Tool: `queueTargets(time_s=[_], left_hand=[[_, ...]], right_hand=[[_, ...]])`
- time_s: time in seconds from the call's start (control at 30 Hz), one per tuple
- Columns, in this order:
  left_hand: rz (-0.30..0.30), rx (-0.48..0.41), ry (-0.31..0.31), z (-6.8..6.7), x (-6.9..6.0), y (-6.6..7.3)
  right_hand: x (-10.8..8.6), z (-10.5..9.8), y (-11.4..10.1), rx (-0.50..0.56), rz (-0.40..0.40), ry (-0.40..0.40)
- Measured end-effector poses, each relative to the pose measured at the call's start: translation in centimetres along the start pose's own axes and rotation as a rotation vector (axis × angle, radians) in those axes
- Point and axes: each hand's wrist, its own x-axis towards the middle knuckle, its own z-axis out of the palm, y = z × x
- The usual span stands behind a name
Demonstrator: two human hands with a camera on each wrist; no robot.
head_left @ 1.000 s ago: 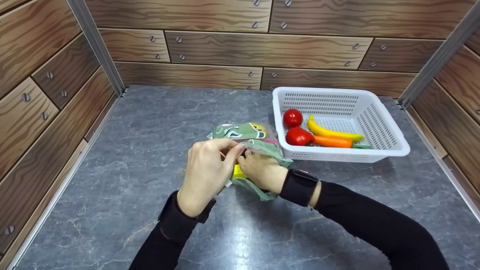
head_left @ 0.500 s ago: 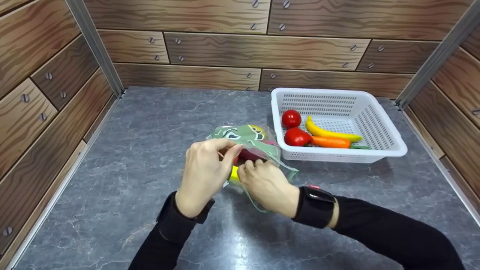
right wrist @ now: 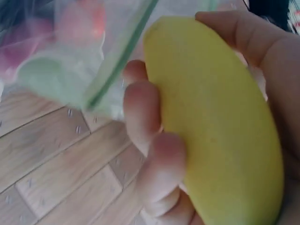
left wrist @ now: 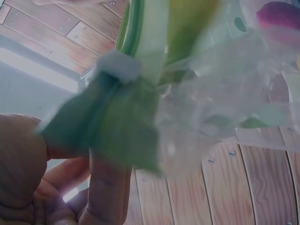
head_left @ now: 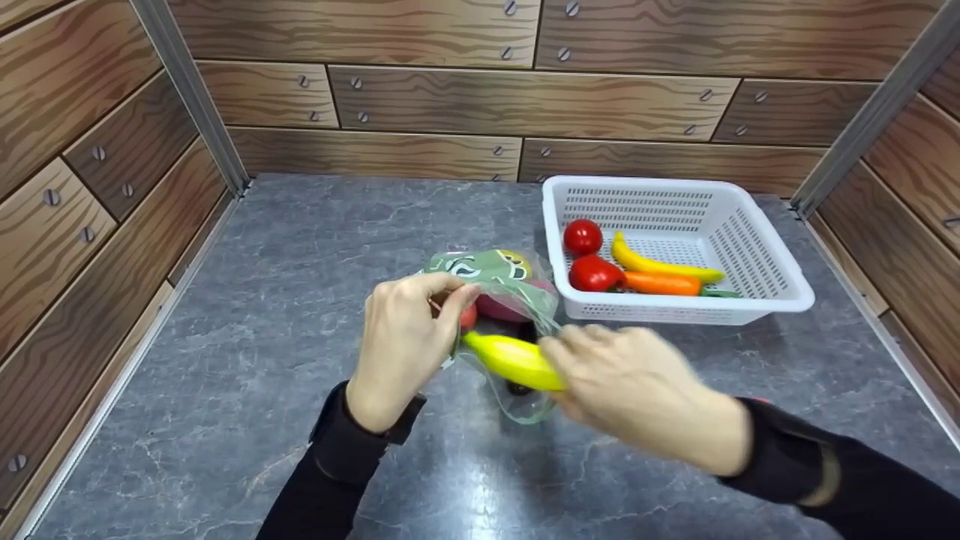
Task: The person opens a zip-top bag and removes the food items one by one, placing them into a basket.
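At the mouth of the zip bag [head_left: 484, 264] on the tabletop [head_left: 300, 247], the right-hand grip [head_left: 634, 390] wraps round a banana [head_left: 517, 362] while the left-hand grip [head_left: 401, 341] pinches the bag's edge; keeping that edge taut should prevent snagging.

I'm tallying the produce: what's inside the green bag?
A purple item and a red item show inside; a dark item shows at the mouth, partly behind the yellow fruit. Printed parts of the bag and the left hand cover anything deeper.
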Motion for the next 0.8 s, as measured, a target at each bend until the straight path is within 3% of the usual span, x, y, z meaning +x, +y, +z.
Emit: queueTargets(time_s=[0.2, 0.3, 0.43, 0.6, 0.8], left_hand=[[-0.01, 0.006, 0.005, 0.0, 0.0, 0.0], [-0.008, 0.003, 0.008, 0.0, 0.1, 0.1], [-0.006, 0.001, 0.009, 0.0, 0.1, 0.1], [-0.004, 0.0, 0.01, 0.0, 0.1, 0.1], [-0.011, 0.004, 0.004, -0.1, 0.1, 0.1]], right_hand=[[-3.7, -1.7, 4.0, 0.138, 0.039, 0.042], [-5.3, -1.8, 6.2, 0.175, 0.05, 0.1], [-6.5, -1.5, 9.2, 0.204, 0.124, 0.11], [-6.3, 0.0, 13.0, 0.263, 0.267, -0.032], [-4.8, 3.0, 17.5, 0.368, 0.356, -0.204]])
